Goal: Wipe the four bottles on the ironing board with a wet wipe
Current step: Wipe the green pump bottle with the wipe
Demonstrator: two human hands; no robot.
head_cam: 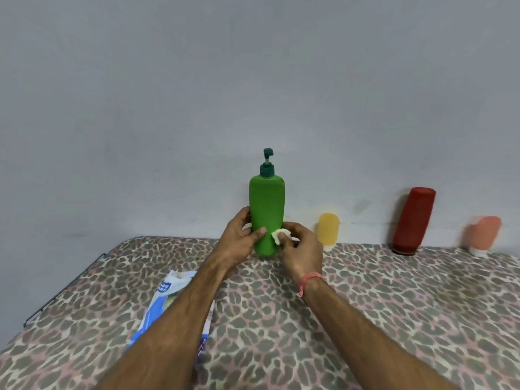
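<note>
Plainly you're on the green pump bottle (266, 218), upright near the ironing board (365, 299)'s far edge: your left hand (239, 237) grips it, your right hand (302, 249) pinches the folded wet wipe (278, 235) against its side. Judging by position, the yellow bottle (328, 230), red bottle (412, 220) and peach bottle (484, 235) remain, with open board rightward.

Open board (394, 319) lies right of the wipes pack (166, 302); three bottles (328, 232) line the wall
</note>
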